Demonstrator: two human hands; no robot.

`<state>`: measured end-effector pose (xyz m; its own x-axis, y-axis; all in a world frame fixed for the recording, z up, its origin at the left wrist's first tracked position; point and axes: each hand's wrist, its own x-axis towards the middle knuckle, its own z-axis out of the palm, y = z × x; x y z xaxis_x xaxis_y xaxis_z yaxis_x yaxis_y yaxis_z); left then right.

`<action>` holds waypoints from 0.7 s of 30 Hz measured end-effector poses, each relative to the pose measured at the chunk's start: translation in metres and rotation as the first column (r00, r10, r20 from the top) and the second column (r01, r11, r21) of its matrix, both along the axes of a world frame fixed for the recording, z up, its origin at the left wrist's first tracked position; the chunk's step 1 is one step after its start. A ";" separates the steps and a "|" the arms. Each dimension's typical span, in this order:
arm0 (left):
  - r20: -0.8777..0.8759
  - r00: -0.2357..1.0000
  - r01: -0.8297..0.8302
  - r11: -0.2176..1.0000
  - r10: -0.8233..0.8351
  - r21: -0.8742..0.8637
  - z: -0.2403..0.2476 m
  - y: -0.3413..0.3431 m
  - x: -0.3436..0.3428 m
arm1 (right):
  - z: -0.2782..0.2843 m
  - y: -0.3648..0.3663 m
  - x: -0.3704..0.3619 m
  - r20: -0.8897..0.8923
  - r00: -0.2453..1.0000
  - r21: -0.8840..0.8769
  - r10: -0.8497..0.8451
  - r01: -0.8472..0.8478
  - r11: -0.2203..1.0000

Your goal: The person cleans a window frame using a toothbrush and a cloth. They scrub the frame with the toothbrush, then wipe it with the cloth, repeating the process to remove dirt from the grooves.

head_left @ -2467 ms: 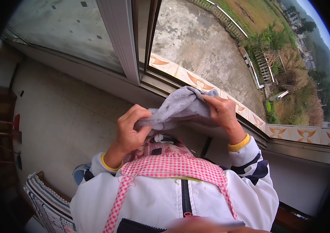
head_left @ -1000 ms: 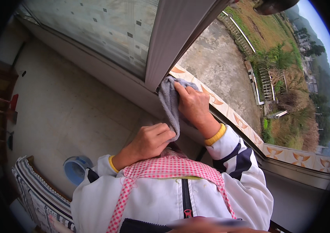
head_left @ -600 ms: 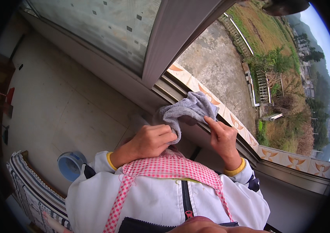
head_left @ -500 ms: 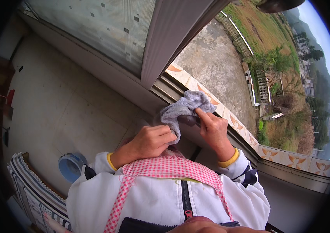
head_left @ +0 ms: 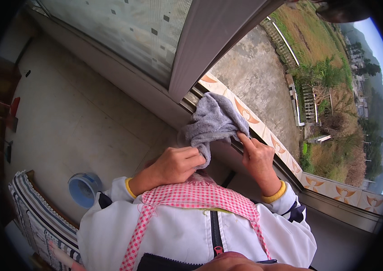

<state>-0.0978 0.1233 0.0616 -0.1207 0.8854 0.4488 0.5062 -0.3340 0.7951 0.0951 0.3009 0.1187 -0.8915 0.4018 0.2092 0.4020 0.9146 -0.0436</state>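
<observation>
A grey towelling cloth (head_left: 214,118) hangs bunched between my hands, its upper part lying over the sliding-window track (head_left: 192,98). My left hand (head_left: 179,163) is closed around the cloth's lower end, close to my apron. At the cloth's right edge, my right hand (head_left: 259,159) pinches it, index finger stretched along the fabric; the thumb is mostly hidden. Beyond the track runs a sill of cream tiles with orange patterns (head_left: 270,140). The window frame post (head_left: 200,49) rises just past the cloth.
A patterned glass pane (head_left: 133,31) fills the upper left. On the floor at left stands a blue bucket (head_left: 83,189), near a striped fabric cover (head_left: 33,207). Outside the open window lies a concrete yard (head_left: 254,77). I wear a pink checked apron (head_left: 191,195).
My right hand has moved slightly right and down, and the cloth is spread wider and higher over the track. My left hand keeps its hold in nearly the same place.
</observation>
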 end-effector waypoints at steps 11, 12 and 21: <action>-0.027 0.997 -0.068 0.998 0.068 0.005 0.005 -0.001 -0.005 | -0.020 -0.002 -0.110 -0.105 0.994 -0.149 0.032 -0.047 0.988; -0.029 0.997 -0.067 0.998 0.067 0.009 0.004 -0.001 -0.006 | -0.005 0.000 -0.093 -0.024 1.000 -0.196 -0.016 0.011 0.981; 0.108 0.994 -0.009 0.996 -0.001 0.090 0.020 -0.008 -0.016 | 0.098 0.029 0.010 -0.055 0.987 -0.768 -0.152 0.056 0.638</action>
<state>-0.1135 0.1156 0.0817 -0.1761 0.8416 0.5106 0.4201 -0.4048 0.8122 0.1054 0.3298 0.2164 -0.8256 0.5500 -0.1261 0.4409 0.4894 -0.7524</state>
